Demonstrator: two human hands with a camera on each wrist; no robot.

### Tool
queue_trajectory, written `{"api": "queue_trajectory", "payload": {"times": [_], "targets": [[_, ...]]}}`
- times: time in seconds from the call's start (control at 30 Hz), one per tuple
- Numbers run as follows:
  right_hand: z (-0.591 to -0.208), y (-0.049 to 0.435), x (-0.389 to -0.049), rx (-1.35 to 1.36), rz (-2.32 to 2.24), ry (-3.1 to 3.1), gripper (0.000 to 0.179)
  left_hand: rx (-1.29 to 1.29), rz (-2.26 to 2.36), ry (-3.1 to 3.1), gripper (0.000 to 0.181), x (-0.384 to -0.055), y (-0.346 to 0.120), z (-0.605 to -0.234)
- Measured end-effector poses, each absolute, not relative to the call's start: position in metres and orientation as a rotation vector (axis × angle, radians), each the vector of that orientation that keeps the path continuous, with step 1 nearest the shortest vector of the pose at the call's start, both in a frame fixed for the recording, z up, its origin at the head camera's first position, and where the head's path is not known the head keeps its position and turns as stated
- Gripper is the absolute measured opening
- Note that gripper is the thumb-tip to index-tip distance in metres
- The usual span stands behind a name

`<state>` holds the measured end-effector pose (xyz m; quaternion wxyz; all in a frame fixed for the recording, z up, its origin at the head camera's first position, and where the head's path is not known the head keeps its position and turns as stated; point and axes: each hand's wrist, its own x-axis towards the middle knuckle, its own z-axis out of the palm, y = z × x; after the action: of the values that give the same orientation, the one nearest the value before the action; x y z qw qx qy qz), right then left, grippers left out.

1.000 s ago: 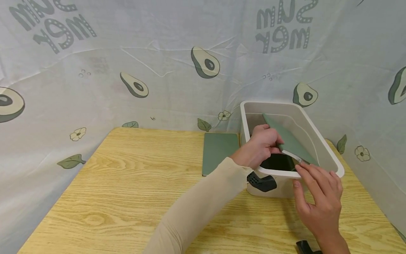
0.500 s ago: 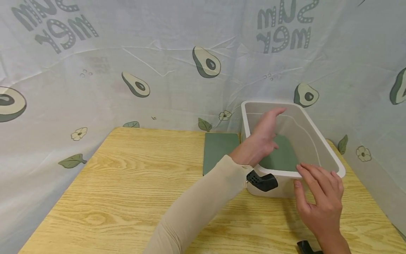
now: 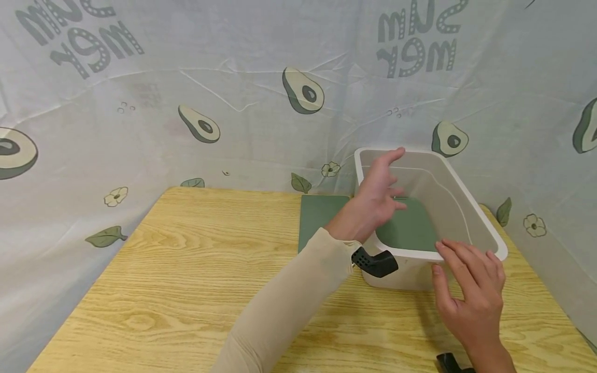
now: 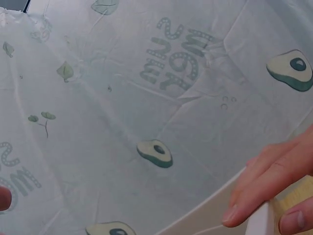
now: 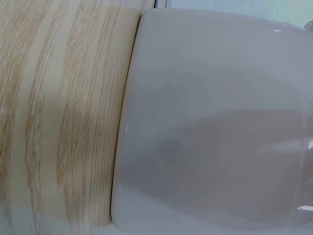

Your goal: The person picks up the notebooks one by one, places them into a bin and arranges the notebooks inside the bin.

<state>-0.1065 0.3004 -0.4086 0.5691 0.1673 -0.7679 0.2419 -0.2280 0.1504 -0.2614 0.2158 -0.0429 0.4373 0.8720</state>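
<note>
A white plastic bin (image 3: 475,210) stands at the right of the table. Inside it, a green notebook (image 3: 410,228) lies flat at the bottom. My left hand (image 3: 375,199) hovers over the bin's left rim, fingers spread and nothing in its grasp. At the front right corner, my right hand (image 3: 471,282) holds the rim, fingers over the top and thumb against the outer side. The left wrist view also catches these right fingers (image 4: 264,181) on the rim. Another green notebook (image 3: 322,215) rests on the table left of the bin, partly covered by my left forearm.
The wooden table (image 3: 186,259) extends left of the bin. A hanging cloth (image 3: 247,145) printed with avocados closes off the back and sides. In the right wrist view, the bin's outer wall (image 5: 210,122) fills most of the frame.
My left hand has let go of the notebook, which dropped from a tilt to flat in the bin. That hand then rose and moved left, fingers spreading. My right hand stayed at the rim.
</note>
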Motion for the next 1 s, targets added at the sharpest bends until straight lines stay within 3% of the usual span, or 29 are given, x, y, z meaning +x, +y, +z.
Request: {"api": "queue_trajectory", "payload": {"times": [0.2, 0.47, 0.87, 1.0], "targets": [[-0.409, 0.3, -0.106, 0.39, 0.564, -1.821, 0.045, -0.107, 2.427, 1.196, 0.087, -0.23, 0.146, -0.264], [-0.409, 0.3, -0.106, 0.382, 0.568, -1.815, 0.044, -0.015, 2.412, 1.318, 0.069, -0.229, 0.14, -0.267], [-0.402, 0.294, -0.105, 0.387, 0.584, -1.804, 0.046, 0.09, 2.379, 1.451, 0.057, -0.225, 0.126, -0.269], [-0.402, 0.294, -0.105, 0.386, 0.579, -1.807, 0.046, 0.195, 2.321, 1.523, 0.063, -0.223, 0.12, -0.269]]}}
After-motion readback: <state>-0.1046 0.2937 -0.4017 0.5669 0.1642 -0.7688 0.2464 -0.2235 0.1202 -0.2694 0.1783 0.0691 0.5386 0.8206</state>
